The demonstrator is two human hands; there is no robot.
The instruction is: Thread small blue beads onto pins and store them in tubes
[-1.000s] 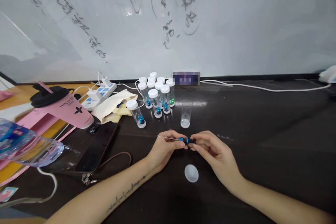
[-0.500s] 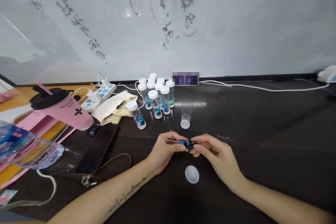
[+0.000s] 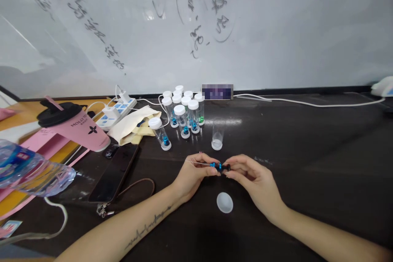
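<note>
In front of me, my left hand (image 3: 196, 176) pinches a small blue-and-black piece (image 3: 220, 166) between thumb and fingers. Thin pale strands run from its blue end back over that hand. My right hand (image 3: 254, 180) has thumb and fingertips closed around the black end, which shows between them. Below the hands lies a round translucent white cap (image 3: 224, 202). Beyond them an uncapped clear tube (image 3: 217, 137) stands upright. Further left is a white-capped tube (image 3: 159, 133) with a blue piece inside, near a cluster of similar capped tubes (image 3: 184, 118), one holding something green.
On the left are a phone (image 3: 113, 176) with a strap, a pink drink cup (image 3: 80, 127), a plastic bottle (image 3: 33, 172), paper packets (image 3: 135, 125) and a power strip (image 3: 115, 114) with plugs. A whiteboard (image 3: 276, 28) rises behind the dark table, with a white cable (image 3: 307, 102) along its foot.
The fingers of my right hand have shifted slightly on the black end, so more of it shows. My left hand keeps its grip in nearly the same place.
</note>
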